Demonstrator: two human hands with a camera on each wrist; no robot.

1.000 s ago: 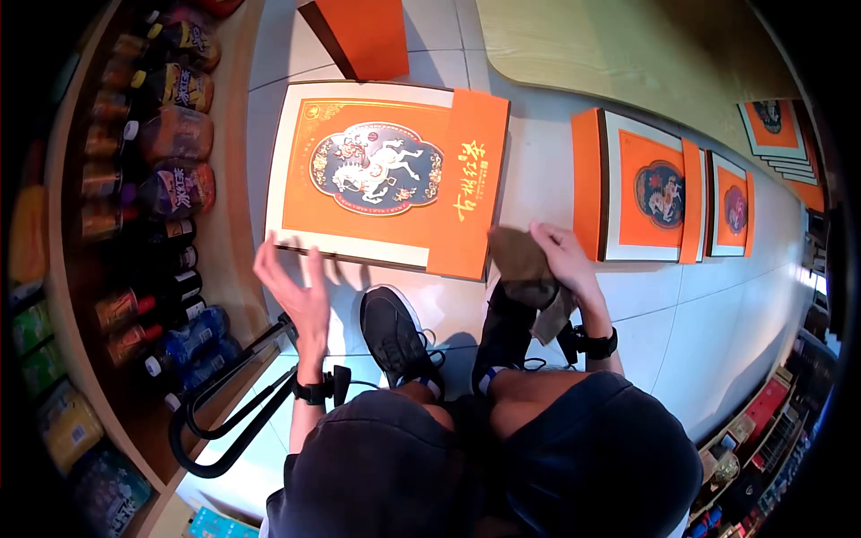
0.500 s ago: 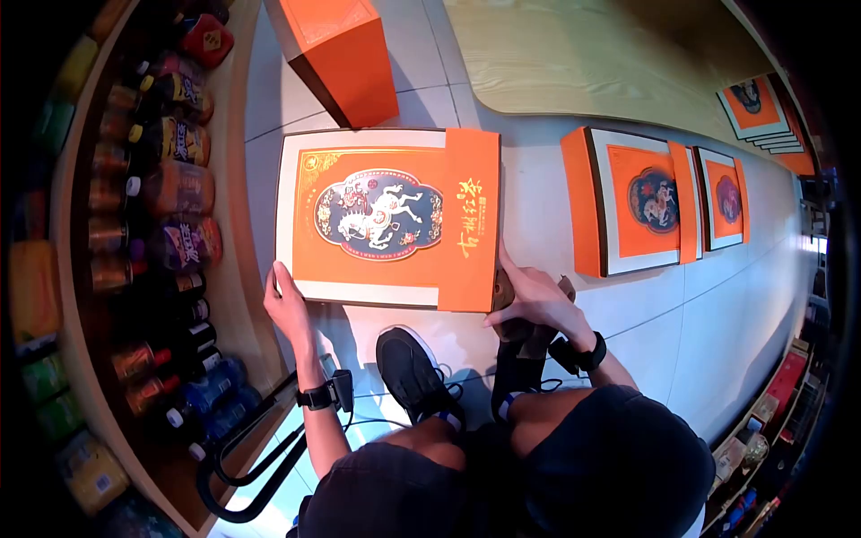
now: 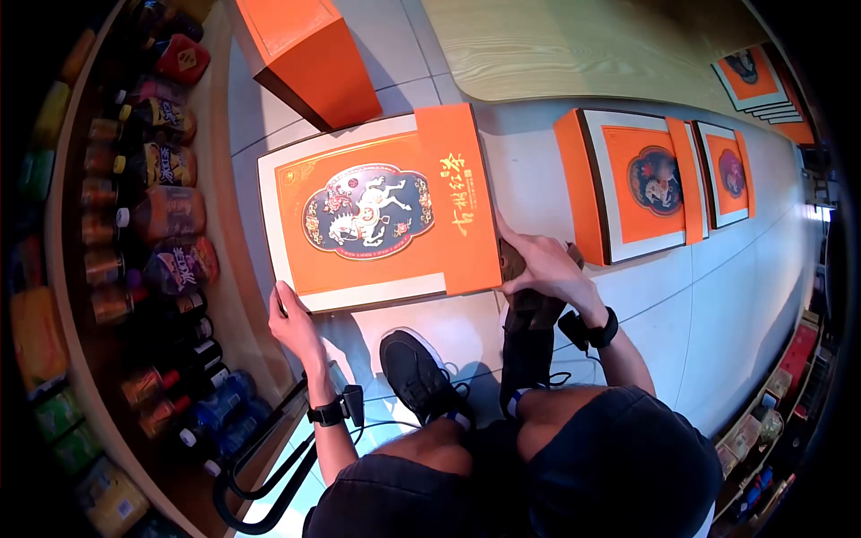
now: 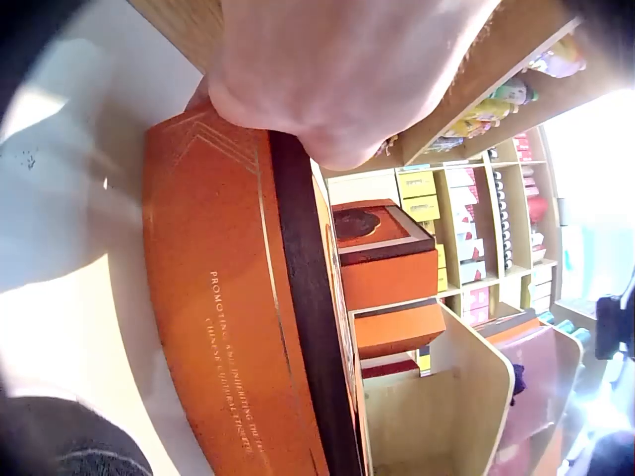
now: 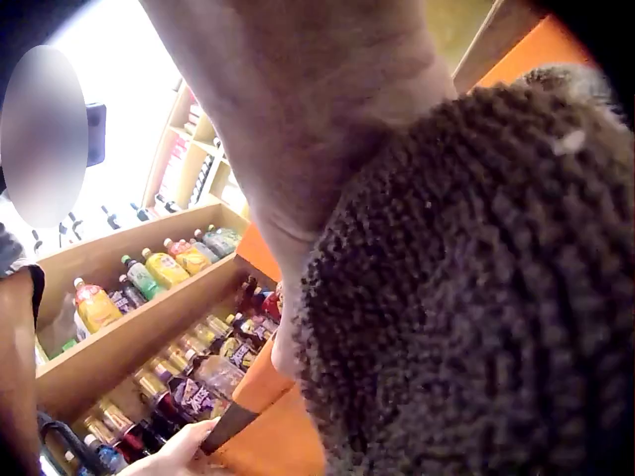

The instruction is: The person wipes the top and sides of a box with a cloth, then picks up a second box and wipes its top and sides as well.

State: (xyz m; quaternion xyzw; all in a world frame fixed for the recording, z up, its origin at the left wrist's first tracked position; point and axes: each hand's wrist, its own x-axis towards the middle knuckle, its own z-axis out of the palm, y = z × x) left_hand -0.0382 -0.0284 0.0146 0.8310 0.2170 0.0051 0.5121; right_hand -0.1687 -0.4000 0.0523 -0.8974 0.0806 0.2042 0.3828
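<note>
A flat orange and cream gift box (image 3: pixel 359 278) with a white horse emblem and gold lettering lies face up in front of me, slightly turned. My left hand (image 3: pixel 296 327) grips its near left corner, the thumb at the top edge. At the near right corner is my right hand (image 3: pixel 552 264), thumb and fingers spread around the corner. That hand also holds a brown cloth (image 3: pixel 538 309), bunched under the palm; in the right wrist view the cloth's (image 5: pixel 476 278) ribbed pile fills much of the picture. The left wrist view shows the box's orange side (image 4: pixel 218 347) with printed text.
An orange box (image 3: pixel 314 72) stands upright beyond the gift box. More horse-emblem boxes (image 3: pixel 619 193) lie on the tiled floor to the right. Shelves of drink bottles (image 3: pixel 170 166) line the left side. A wooden board (image 3: pixel 556 54) lies ahead; my shoe (image 3: pixel 413 372) is close below the box.
My left hand, earlier spread beside the box, now grips its corner. My right hand has moved with the cloth onto the right corner. The box has turned slightly counterclockwise in the head view.
</note>
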